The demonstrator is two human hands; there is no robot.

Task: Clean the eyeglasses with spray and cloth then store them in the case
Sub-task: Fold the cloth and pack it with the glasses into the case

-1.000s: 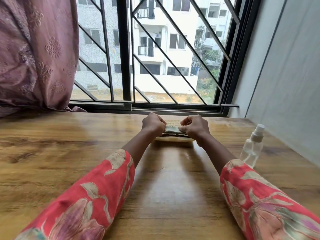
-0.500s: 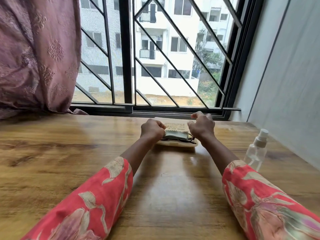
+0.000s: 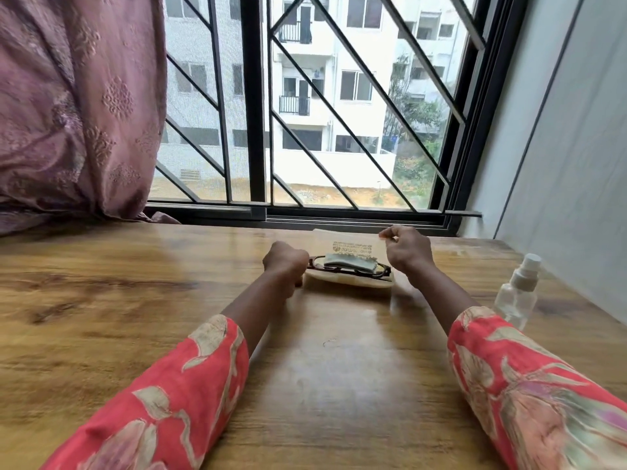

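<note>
A cream eyeglass case [image 3: 349, 283] lies open on the wooden table [image 3: 325, 368] near the window. Its lid [image 3: 353, 240] is folded back, with print on the inside. Dark-framed eyeglasses [image 3: 385, 271] lie in the case, and a folded pale green cloth [image 3: 349, 261] rests on top of them. My left hand [image 3: 285, 266] is curled in a fist against the left end of the case and appears to hold it. My right hand [image 3: 407, 249] is raised at the right side of the lid, thumb and finger pinching its far corner.
A clear spray bottle [image 3: 517, 293] with a white cap stands on the table at the right, close to the grey wall [image 3: 559, 164]. The barred window [image 3: 254, 130] runs along the table's far edge. A mauve curtain [image 3: 74, 113] hangs at the back left.
Both hands were pressing the cloth and glasses into the case. My right hand has since lifted off and moved back to the lid's corner, while my left hand slid to the case's left end.
</note>
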